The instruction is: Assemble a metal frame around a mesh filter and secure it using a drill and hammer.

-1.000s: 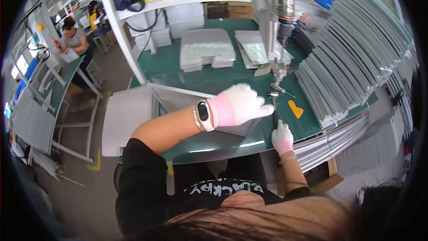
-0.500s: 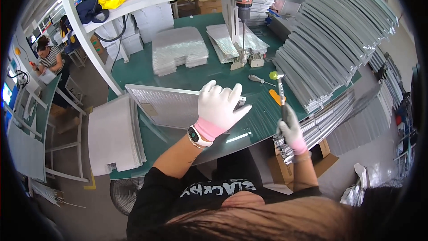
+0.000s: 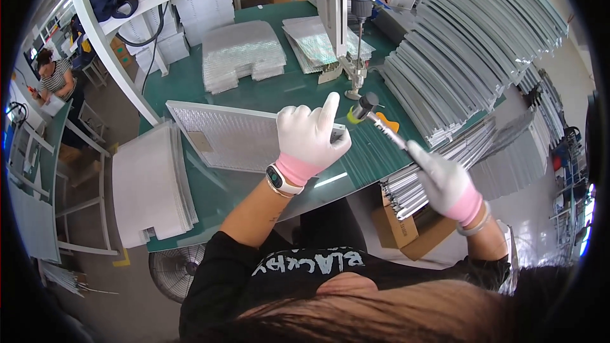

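My left hand (image 3: pixel 309 134), in a white glove with a pink cuff, is closed on the right end of a silver-framed mesh panel (image 3: pixel 232 140). Its index finger points up and away. The panel stands tilted on its edge on the green tabletop (image 3: pixel 254 199). My right hand (image 3: pixel 447 184), gloved alike, grips the handle of a small mallet (image 3: pixel 365 107). The mallet's head, black on one face and yellow-green on the other, hangs just right of the left hand and the panel's end, apart from both. Behind the mallet lies an orange handle-like piece (image 3: pixel 389 122), partly covered.
An electric driver (image 3: pixel 362 6) hangs on a stand above the table's far side. Thin sheets lie in stacks at the back (image 3: pixel 241 54) and left edge (image 3: pixel 152 184). A tall leaning stack of grey panels (image 3: pixel 470 51) fills the right. A cardboard box (image 3: pixel 395 223) sits below.
My right hand has moved right and lifted the mallet, whose head has swung left, nearer my left hand. My left index finger is straighter. The whole view has shifted slightly.
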The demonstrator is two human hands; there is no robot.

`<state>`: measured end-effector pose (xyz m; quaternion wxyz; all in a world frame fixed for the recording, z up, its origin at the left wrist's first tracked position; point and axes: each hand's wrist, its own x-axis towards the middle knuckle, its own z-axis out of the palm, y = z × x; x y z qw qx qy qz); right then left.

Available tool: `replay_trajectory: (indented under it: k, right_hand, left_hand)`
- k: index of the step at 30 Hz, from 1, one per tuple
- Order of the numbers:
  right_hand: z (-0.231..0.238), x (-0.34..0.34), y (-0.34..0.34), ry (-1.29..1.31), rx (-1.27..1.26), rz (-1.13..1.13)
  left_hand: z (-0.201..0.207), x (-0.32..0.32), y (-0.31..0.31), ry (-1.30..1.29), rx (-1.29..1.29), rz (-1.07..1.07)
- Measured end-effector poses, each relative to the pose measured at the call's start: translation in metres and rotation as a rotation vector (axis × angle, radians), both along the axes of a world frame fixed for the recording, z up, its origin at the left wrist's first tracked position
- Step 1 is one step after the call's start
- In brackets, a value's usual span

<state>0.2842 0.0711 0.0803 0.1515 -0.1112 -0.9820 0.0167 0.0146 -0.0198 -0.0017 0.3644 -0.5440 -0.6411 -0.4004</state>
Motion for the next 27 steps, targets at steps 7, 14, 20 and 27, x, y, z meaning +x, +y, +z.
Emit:
replay_trajectory:
  k: [7, 14, 20, 27]
  right_hand:
    - [-0.011, 0.006, 0.004, 0.648, -0.206, 0.009]
    - [0.013, -0.006, -0.003, 0.285, -0.17, 0.079]
    - [-0.028, -0.006, -0.007, -0.051, -0.435, -0.166]
    - [-0.162, -0.04, 0.061, -0.093, -0.546, -0.323]
  left_hand:
    - [-0.002, -0.002, 0.0, 0.006, 0.004, 0.0]
    - [-0.004, -0.005, 0.002, 0.017, 0.034, 0.0]
    - [-0.004, -0.005, 0.003, -0.011, -0.009, -0.013]
    - [-0.002, -0.004, 0.002, 0.038, 0.019, -0.031]
